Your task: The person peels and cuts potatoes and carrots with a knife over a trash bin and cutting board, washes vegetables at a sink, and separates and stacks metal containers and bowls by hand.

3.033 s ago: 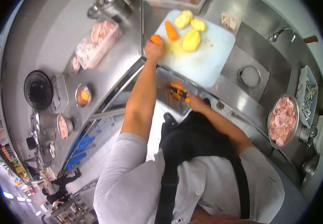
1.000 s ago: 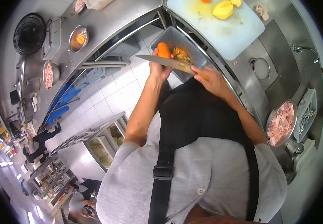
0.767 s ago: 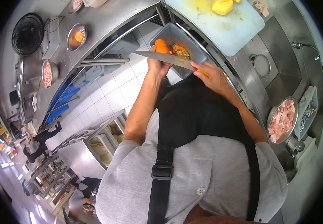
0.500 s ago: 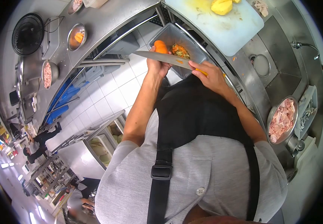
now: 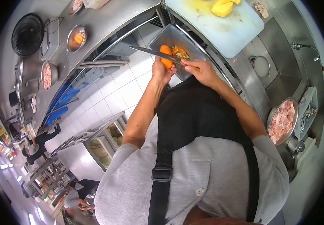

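Note:
My left hand (image 5: 163, 72) is closed round an orange carrot (image 5: 166, 50), holding it over the near side of a grey bin (image 5: 194, 45). Peelings (image 5: 180, 52) in orange and pale green lie inside that bin. In my right hand (image 5: 203, 71) is the handle of a large knife (image 5: 150, 51), its long blade pointing left and crossing the carrot. Beyond the bin, a white cutting board (image 5: 227, 35) bears yellow peeled potatoes (image 5: 222, 7).
A bowl of raw meat (image 5: 283, 120) stands at the right by a tray of small metal items (image 5: 307, 116). Near the board is a sink (image 5: 285, 75) with a tap (image 5: 306, 48). On the left counter is a bowl with orange pieces (image 5: 76, 38). Two people are at the lower left.
Since three seconds ago my left hand has come from the board to the bin. Over the last half second the knife has shifted left and now lies across the carrot, which is more upright.

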Action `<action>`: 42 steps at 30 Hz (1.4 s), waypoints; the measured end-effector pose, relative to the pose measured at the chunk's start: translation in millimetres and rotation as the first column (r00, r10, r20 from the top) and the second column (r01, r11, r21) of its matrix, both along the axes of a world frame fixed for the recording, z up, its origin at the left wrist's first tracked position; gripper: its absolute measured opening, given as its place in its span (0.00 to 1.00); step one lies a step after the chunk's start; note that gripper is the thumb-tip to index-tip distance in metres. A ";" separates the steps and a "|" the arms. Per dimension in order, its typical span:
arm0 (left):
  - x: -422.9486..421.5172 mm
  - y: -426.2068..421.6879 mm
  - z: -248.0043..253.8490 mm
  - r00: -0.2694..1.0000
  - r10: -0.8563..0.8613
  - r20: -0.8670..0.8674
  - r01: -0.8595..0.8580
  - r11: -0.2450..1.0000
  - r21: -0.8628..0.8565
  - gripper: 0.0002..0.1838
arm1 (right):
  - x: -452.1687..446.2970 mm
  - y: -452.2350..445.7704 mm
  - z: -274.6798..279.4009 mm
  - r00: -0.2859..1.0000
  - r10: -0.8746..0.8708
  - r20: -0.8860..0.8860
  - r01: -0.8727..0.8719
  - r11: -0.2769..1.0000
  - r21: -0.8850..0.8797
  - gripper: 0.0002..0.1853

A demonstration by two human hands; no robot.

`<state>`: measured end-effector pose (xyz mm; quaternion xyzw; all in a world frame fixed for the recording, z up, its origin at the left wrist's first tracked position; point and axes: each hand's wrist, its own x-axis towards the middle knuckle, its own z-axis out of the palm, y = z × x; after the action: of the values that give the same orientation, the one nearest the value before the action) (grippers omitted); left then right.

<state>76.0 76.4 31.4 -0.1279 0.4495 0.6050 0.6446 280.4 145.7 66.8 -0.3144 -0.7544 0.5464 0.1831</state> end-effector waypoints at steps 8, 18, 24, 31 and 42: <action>-15.4 -2.0 -2.4 0.999 0.039 0.019 -0.040 0.998 0.052 0.23 | 12.8 -5.1 4.4 0.999 0.022 0.041 -0.022 1.000 -0.003 0.18; -6.9 -14.0 -6.5 0.996 0.009 0.085 -0.011 1.000 0.012 0.25 | -25.4 8.5 -30.6 0.998 0.028 -0.056 -0.029 0.999 -0.014 0.18; 15.0 -29.6 -2.5 0.985 -0.126 0.121 0.122 0.992 0.043 0.24 | -43.2 34.5 -63.0 0.979 -0.068 0.195 0.089 0.991 -0.099 0.19; -6.2 -26.7 -9.6 0.970 -0.192 -0.150 0.197 0.980 0.021 0.25 | -36.1 26.4 -62.4 0.988 -0.068 0.137 0.087 0.986 -0.140 0.19; -23.9 -22.4 -14.9 0.946 -0.163 -0.280 0.143 0.986 -0.087 0.25 | -10.8 5.9 -33.9 0.999 0.007 0.033 -0.008 1.000 0.016 0.17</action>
<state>52.1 54.0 16.5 -0.0248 0.5664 0.5502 0.6131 269.6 151.6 32.8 -0.3190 -0.7627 0.5359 0.1710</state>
